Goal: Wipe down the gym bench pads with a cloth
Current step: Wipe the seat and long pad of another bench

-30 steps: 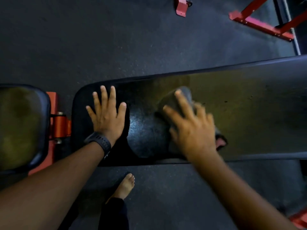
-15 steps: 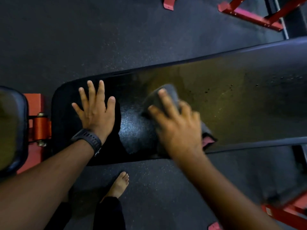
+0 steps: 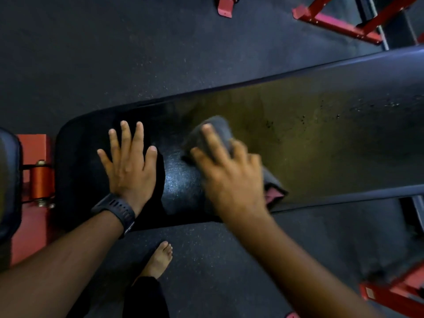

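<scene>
A long black bench pad runs across the view from lower left to upper right. My left hand lies flat on its left end, fingers spread, with a dark watch on the wrist. My right hand presses a folded grey cloth with a pink underside onto the pad just to the right of the left hand. The cloth sticks out past my fingertips and behind my wrist. A wet sheen shows on the pad between my hands. A second black pad sits at the far left edge.
A red frame and hinge join the two pads. More red frame parts stand at top right, top centre and bottom right. My bare foot rests on the dark rubber floor below the bench.
My right hand with the cloth has slid left along the pad towards my left hand. The view has shifted, so the seat pad now shows only at the left edge.
</scene>
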Motion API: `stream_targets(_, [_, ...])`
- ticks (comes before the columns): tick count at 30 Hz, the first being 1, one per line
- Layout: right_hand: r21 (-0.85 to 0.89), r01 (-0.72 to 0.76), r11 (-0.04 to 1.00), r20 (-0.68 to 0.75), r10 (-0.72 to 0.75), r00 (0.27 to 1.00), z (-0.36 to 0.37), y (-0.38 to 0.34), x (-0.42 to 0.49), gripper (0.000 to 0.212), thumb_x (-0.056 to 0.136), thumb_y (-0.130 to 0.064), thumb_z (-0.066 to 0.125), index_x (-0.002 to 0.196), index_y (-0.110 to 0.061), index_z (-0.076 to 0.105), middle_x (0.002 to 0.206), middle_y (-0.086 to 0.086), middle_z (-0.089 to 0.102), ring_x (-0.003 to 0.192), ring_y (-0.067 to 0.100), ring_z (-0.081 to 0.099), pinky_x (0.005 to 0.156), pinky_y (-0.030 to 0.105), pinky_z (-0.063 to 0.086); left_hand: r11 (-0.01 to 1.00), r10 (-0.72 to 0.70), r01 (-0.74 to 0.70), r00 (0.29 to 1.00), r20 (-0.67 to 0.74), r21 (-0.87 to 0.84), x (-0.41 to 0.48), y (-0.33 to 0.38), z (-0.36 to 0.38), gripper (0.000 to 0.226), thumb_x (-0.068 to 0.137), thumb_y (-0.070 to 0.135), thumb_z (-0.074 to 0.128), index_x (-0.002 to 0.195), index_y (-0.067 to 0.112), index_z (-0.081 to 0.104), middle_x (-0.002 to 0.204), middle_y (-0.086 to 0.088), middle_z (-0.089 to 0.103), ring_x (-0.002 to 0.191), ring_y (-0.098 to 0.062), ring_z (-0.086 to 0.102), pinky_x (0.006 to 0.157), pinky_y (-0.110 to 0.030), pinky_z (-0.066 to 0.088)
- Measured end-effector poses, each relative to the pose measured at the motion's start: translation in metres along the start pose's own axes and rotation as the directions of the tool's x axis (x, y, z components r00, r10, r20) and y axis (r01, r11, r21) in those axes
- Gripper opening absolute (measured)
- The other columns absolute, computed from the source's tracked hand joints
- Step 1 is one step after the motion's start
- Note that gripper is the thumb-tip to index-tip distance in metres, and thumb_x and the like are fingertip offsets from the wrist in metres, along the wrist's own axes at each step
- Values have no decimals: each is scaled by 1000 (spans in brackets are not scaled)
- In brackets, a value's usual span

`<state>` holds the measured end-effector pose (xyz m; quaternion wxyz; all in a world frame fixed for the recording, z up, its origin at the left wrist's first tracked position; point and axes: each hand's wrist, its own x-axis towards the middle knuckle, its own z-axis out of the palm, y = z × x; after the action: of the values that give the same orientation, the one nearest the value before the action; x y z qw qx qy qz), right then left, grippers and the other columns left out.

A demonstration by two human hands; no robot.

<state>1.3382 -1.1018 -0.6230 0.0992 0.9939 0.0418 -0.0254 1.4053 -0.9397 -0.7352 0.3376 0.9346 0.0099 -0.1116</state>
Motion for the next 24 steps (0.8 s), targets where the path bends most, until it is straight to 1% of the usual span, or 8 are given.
stream_targets(3, [-139,-134,981,2,135,991,-12,38,37,61,84,-35,73,140,-34,48,165,3,17,124,38,43,85,48,44,1000,7,-7,1000,-3,14,-5,1,2,58,104,36,33,157,26,13,166,-1,0,152,-24,-7,119,-58,-6])
stream_targets(6, [-107,-301,948,-48,298,953,-15,19,101,58,93,-29,61,147,-29,39,167,5,4,133,41,35,91,47,43,997,-7,8,1000,-15,75,-8,9,6,59,104,37,30,158,23,12,166,-1,0,152,-26,-6,119,-61,-2])
stream_targets(8, [-80,-260,962,16,262,965,-12,-11,115,64,94,-29,60,152,-26,32,167,8,-2,139,45,27,98,49,43,996,-6,6,1000,1,90,-8,14,9,59,104,38,29,158,24,9,166,1,-2,152,-26,-8,118,-61,-3])
stream_targets(12, [-23,98,995,35,-98,995,6,-42,49,56,96,-36,53,150,-28,39,167,6,9,136,43,34,91,48,46,997,-11,7,999,52,81,-6,18,9,62,104,42,28,158,25,2,166,3,-8,151,-22,-13,117,-63,-6])
stream_targets(16, [-55,-97,994,21,99,995,-9,27,-4,73,81,-37,74,147,-35,43,166,1,15,133,41,36,87,50,44,993,35,-37,999,25,109,-12,23,12,68,101,46,31,158,21,5,166,-2,-5,152,-27,-11,117,-61,-6])
stream_targets(20, [-79,-333,940,-2,333,943,-28,71,48,65,93,-36,58,153,-34,32,167,2,0,140,42,25,99,53,39,996,4,-4,1000,-2,88,-15,29,16,66,102,44,33,158,20,7,166,-2,-3,152,-27,-9,117,-61,-5])
stream_targets(22, [-96,-364,927,-27,363,931,-28,55,75,68,93,-31,58,155,-30,28,167,5,-4,142,44,22,103,53,40,995,-10,12,1000,-20,95,-19,37,19,65,102,44,31,158,21,9,166,-3,-1,152,-28,-7,118,-60,-4])
stream_targets(24, [-89,-260,962,21,262,965,-25,24,75,74,93,-31,59,157,-25,23,167,9,-7,143,46,20,105,53,39,995,-34,37,999,-34,91,-24,43,21,64,102,44,30,158,22,10,166,-3,0,152,-28,-6,118,-60,-3])
